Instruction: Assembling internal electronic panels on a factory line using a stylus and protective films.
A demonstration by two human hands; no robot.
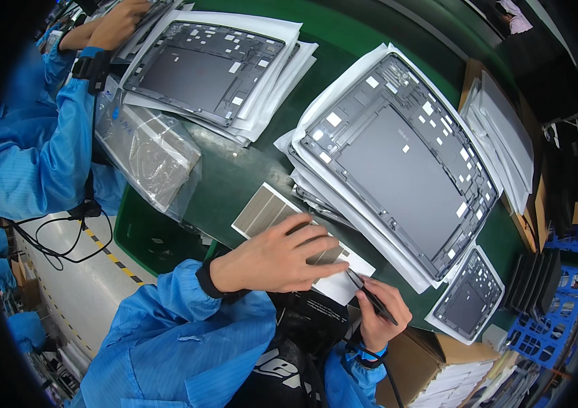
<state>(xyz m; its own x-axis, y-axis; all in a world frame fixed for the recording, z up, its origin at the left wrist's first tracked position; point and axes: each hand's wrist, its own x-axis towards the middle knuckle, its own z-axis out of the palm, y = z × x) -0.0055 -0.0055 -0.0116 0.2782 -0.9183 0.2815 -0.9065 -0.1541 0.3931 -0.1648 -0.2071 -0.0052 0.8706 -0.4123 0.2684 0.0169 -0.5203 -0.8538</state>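
My left hand [279, 257] lies over a white sheet with grey-brown strips [265, 212], its fingers stretched out and slightly bent across the strips. The thumb side of that hand is close to the tips of dark tweezers [375, 299]. My right hand [383, 314] pinches these tweezers, which point up and left at the sheet's white lower part [338, 289]. Whether the tips hold a small piece is too small to tell. Just beyond the sheet, a large dark tablet back housing [398, 170] with small white stickers tops a stack interleaved with white sheets.
Another housing stack [200, 68] stands at far left, beside a clear plastic bag of strip sheets [149, 153]. A smaller housing [469, 296] lies at right. White foam sheets [500, 136] lean at far right. A co-worker's arm [75, 129] reaches in at left. A green bin [156, 228] stands below the table.
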